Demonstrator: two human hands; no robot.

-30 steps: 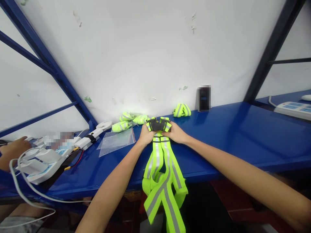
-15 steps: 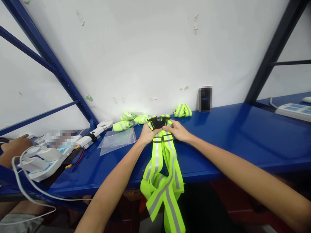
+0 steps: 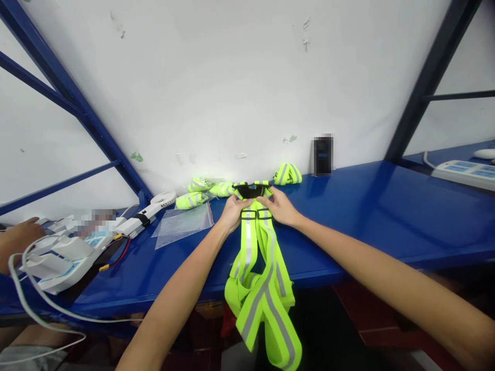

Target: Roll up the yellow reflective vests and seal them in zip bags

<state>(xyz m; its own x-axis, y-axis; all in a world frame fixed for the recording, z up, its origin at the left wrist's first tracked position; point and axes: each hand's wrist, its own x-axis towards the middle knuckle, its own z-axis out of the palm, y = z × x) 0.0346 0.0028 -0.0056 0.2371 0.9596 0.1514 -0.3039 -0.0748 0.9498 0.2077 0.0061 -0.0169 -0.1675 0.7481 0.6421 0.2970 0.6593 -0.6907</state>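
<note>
A neon yellow reflective vest [image 3: 248,247], made of straps with silver stripes and black buckles, hangs over the front edge of the blue table. My left hand [image 3: 234,210] grips its upper left part, thumb on top by the black section. On the other side my right hand [image 3: 283,205] pinches the upper right part, its thumb close to the left one. Both hands are closed on the vest near the far part of the table. Its straps cross and loop below the table edge. The fingers beneath the vest are hidden.
Bagged reflective vests [image 3: 193,199] and a clear plastic bag [image 3: 183,225] lie left of my hands. A rolled strap bundle [image 3: 288,174] and a dark phone-like object [image 3: 322,155] are by the wall. Farther left are a white fan [image 3: 163,199], power strip [image 3: 69,268], cables and another person's hand [image 3: 21,239].
The black upper section of the vest has been spread slightly wider between my hands. The lower straps have swung a little to the right. The whole view has shifted slightly.
</note>
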